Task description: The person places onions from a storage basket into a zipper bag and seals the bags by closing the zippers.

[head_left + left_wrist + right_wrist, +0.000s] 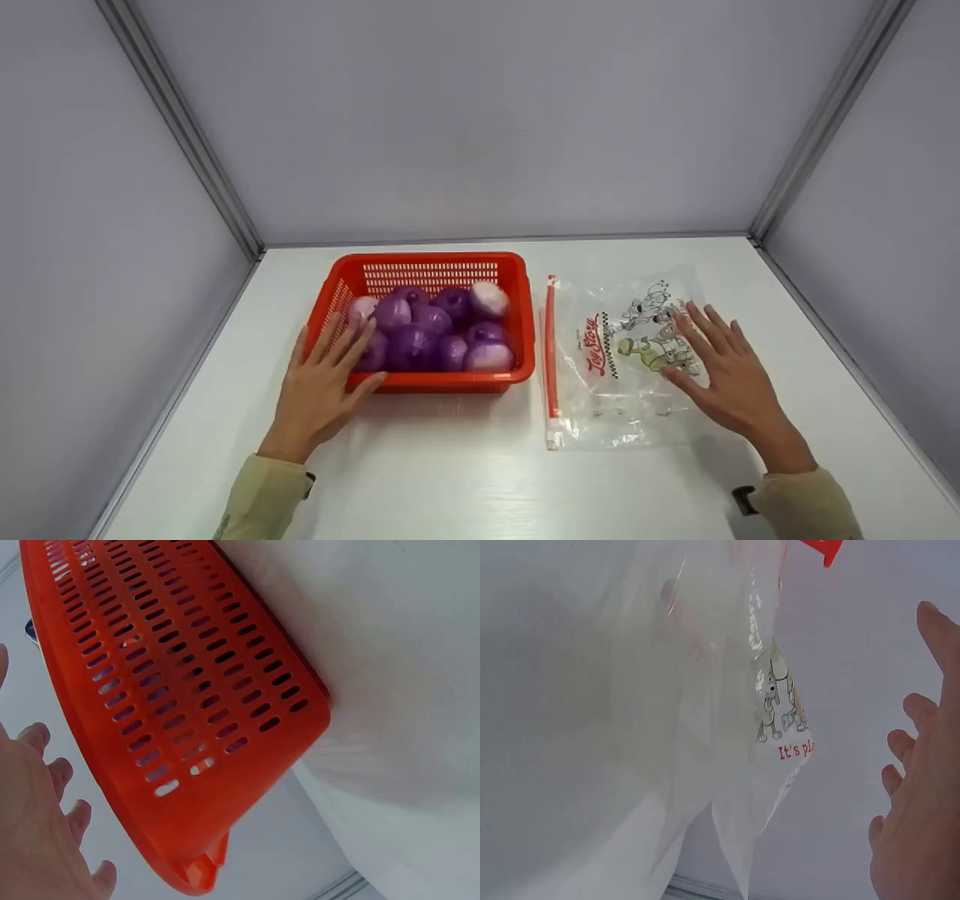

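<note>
A red plastic basket [450,379] with slotted walls holds several purple and whitish onions [414,343]. Over its front left corner hovers my left hand [319,390], fingers spread and holding nothing. The left wrist view shows the slotted basket wall [187,675] beside that hand [37,817]. To the right of the basket, a clear zip bag [600,405] with a red slider strip and printed cartoon figures lies flat. My right hand [731,386] is spread above the bag's right side, apart from it in the right wrist view, where the bag [727,712] fills the left.
Everything lies on a white table [450,465]. Pale grey panels [480,127] with metal corner posts enclose it at the back and both sides. A dark band [744,500] shows at the right wrist.
</note>
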Demonstrator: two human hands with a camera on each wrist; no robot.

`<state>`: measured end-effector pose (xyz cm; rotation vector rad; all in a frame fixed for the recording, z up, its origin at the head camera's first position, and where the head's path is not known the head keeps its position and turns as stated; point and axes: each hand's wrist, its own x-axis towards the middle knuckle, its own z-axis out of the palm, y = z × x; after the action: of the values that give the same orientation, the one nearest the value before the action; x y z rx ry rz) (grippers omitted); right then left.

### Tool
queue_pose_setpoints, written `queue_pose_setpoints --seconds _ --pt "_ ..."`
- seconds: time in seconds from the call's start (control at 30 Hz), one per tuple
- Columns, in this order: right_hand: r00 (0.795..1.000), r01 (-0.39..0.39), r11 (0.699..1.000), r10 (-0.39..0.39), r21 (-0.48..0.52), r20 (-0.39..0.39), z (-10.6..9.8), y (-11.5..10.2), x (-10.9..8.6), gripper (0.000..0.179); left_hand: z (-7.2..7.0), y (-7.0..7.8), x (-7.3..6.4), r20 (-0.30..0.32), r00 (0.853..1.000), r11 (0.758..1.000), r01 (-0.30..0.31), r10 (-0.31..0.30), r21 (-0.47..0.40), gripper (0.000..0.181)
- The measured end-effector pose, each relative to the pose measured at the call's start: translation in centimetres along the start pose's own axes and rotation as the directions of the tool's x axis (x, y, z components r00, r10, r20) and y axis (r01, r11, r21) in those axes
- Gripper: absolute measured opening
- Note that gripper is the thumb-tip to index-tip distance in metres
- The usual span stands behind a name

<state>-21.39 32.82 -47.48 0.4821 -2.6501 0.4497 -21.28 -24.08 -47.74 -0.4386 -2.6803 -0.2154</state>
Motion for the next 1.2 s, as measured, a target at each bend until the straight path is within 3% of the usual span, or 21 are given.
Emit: queue_pose_setpoints --seconds 0.13,0.2,0.3,0.4,0.53,0.6,0.67,0.77,0.93,1.03,1.2 --pt "0.989 -0.134 0.965 0.117 0.224 0.086 0.2 -1.3 0.8 0.075 0.0 -1.2 0.2 0.012 0.998 0.996 0.067 -0.067 -0.056 0.075" --pt "0.979 -0.191 0.928 0.154 0.320 0.136 0.4 -2.0 1.4 0.072 -0.1 -1.9 0.4 0.030 0.993 0.990 0.113 -0.111 -0.087 0.073" --pt "0.962 -0.260 0.847 0.184 0.463 0.204 0.7 -2.9 2.8 0.066 -0.4 -2.8 0.9 0.052 0.981 0.969 0.194 -0.188 -0.152 0.070" --pt "0.938 -0.338 0.722 0.207 0.604 0.277 1.4 -3.8 4.4 0.063 -0.6 -3.7 1.6 0.072 0.964 0.935 0.267 -0.258 -0.235 0.068" --pt "0.890 -0.456 0.505 0.238 0.733 0.389 2.7 -4.9 6.7 0.066 -0.6 -4.8 2.2 0.107 0.939 0.873 0.344 -0.328 -0.346 0.066" --pt "0.868 -0.497 0.410 0.245 0.765 0.433 3.6 -5.4 7.6 0.069 -0.5 -5.1 2.4 0.135 0.927 0.841 0.374 -0.350 -0.391 0.065" --pt "0.847 -0.530 0.344 0.255 0.775 0.466 4.6 -5.8 8.5 0.073 -0.4 -5.4 2.5 0.167 0.916 0.810 0.400 -0.364 -0.429 0.064" --pt "0.821 -0.565 0.271 0.275 0.779 0.500 6.2 -6.2 9.4 0.075 -0.3 -5.6 2.8 0.205 0.905 0.770 0.424 -0.372 -0.476 0.065" --pt "0.801 -0.586 0.204 0.295 0.784 0.522 8.5 -6.9 10.6 0.073 -0.5 -5.7 3.3 0.263 0.884 0.720 0.468 -0.387 -0.512 0.071" --pt "0.791 -0.598 0.208 0.309 0.774 0.528 9.6 -7.4 11.1 0.071 -0.6 -5.6 3.5 0.289 0.867 0.703 0.498 -0.405 -0.508 0.073" --pt "0.773 -0.620 0.225 0.337 0.752 0.537 11.1 -8.0 11.6 0.062 -0.2 -5.5 3.9 0.290 0.853 0.699 0.522 -0.435 -0.489 0.066"
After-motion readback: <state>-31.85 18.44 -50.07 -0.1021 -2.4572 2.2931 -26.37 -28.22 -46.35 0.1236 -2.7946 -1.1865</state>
